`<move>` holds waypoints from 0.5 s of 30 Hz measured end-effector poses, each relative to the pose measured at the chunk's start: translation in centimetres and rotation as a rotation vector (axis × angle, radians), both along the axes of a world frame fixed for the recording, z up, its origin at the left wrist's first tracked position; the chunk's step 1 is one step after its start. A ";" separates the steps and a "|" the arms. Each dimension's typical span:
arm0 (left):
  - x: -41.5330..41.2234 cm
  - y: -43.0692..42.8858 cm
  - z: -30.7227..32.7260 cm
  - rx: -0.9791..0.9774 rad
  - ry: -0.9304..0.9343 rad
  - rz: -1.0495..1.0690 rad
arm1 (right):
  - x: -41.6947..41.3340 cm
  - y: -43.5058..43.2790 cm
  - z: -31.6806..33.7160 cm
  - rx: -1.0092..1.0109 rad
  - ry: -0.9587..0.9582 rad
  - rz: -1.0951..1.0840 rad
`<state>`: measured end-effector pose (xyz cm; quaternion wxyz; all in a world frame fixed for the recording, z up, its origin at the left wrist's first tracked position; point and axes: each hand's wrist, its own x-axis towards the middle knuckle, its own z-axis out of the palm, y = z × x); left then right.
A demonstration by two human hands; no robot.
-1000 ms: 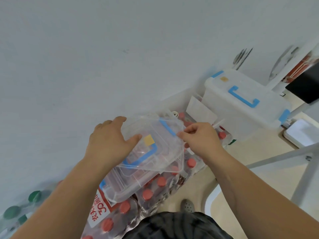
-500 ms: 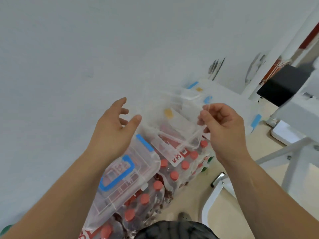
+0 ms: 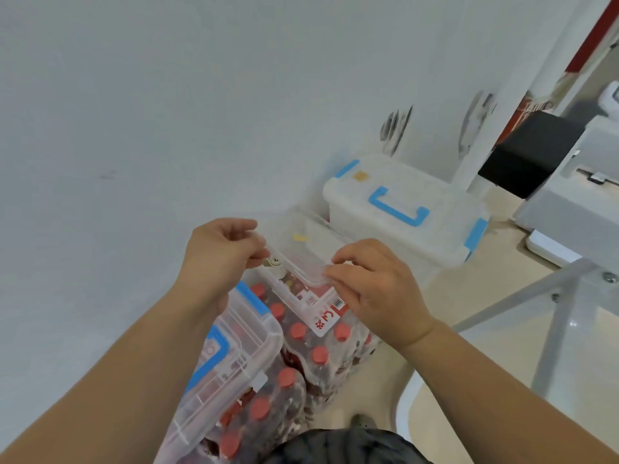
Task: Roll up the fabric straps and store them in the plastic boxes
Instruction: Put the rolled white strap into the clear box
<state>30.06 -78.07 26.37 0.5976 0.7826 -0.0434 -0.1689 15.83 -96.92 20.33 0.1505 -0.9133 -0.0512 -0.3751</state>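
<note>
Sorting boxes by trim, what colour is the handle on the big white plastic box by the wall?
The handle is blue, clearest in the head view.

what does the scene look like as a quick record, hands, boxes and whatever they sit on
left hand: pinches left edge of small clear box
right hand: grips that box's near right corner
second clear box: blue handle, lies on red-capped bottle packs
large white box: lid on, by the wall
straps: none clearly visible
</note>
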 end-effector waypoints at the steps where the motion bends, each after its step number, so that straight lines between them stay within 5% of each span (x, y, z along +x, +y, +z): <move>1: 0.2 0.0 -0.5 0.005 0.032 0.015 | 0.1 -0.3 -0.4 -0.017 0.018 -0.009; 9: 0.4 -0.8 -2.1 0.092 0.138 0.098 | 0.3 -1.1 -3.2 -0.031 0.127 0.026; 15: 0.5 -0.6 -2.4 0.107 0.139 0.098 | -1.0 -1.5 -3.6 0.376 0.343 -0.186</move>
